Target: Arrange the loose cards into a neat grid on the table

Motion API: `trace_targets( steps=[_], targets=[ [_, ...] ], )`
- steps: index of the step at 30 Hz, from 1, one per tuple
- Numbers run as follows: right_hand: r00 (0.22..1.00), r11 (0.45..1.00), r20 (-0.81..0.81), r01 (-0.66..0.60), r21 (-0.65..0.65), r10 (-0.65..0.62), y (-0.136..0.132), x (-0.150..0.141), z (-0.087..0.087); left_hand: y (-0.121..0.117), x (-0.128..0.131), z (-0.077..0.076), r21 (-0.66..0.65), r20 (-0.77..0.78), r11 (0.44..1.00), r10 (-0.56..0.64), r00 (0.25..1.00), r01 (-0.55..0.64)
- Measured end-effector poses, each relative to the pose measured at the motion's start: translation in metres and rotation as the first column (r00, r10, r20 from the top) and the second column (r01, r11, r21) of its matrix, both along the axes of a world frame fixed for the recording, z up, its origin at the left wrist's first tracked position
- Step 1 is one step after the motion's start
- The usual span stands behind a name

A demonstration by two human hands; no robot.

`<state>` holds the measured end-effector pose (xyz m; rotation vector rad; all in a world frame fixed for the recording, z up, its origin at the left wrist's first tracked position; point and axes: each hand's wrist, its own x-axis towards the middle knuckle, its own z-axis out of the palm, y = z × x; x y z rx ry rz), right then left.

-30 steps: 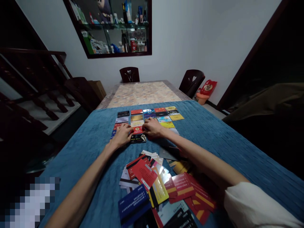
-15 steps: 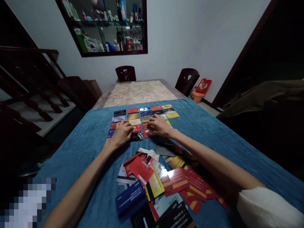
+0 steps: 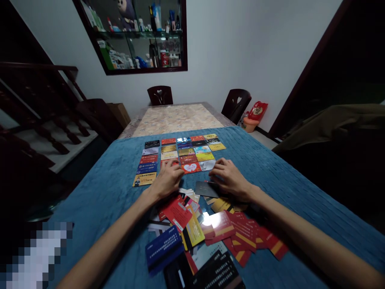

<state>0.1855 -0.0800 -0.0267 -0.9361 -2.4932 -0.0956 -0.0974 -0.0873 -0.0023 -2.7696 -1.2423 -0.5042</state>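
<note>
My left hand (image 3: 170, 176) reaches over the lower end of the second column of laid-out cards, its fingers bent and loosely apart. It covers most of a red card and the spot below it. My right hand (image 3: 230, 177) is above the right end of a dark grey card (image 3: 207, 188), fingers curved downward; contact with it cannot be made out. Between the hands lie a red card with a white heart (image 3: 190, 167) and a silver card (image 3: 207, 165). A loose pile holds a blue card (image 3: 164, 245), a yellow card (image 3: 192, 230) and red cards (image 3: 218, 224).
Rows of plastic cards, including a gold card (image 3: 144, 179), lie on a blue cloth (image 3: 99, 192) over the table (image 3: 180, 118). Dark chairs (image 3: 236, 105) stand beyond. A wall cabinet (image 3: 147, 71) and a stair railing (image 3: 39, 66) are at the back and left.
My right hand has left the card rows and moved right and nearer, to the grey card. My left hand has shifted right and toward me, uncovering the leftmost column. The view moved slightly.
</note>
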Motion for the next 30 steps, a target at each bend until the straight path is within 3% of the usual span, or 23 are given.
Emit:
trace_targets(
  steps=[12,22,30],
  targets=[
    [0.998,0.998,0.066,0.002,-0.067,0.002,-0.026,0.014,0.002,-0.038,0.059,0.005,-0.15,-0.114,0.989,-0.001,0.993,-0.016],
    [0.985,0.99,0.165,-0.017,-0.142,0.041,-0.035,0.01,0.007,-0.043,0.059,0.005,-0.247,-0.1,0.969,-0.009,0.995,-0.016],
    [0.988,0.988,0.138,-0.046,-0.145,0.066,-0.035,0.008,0.001,-0.042,0.056,-0.004,-0.264,-0.08,0.964,-0.039,0.996,0.016]
  ],
)
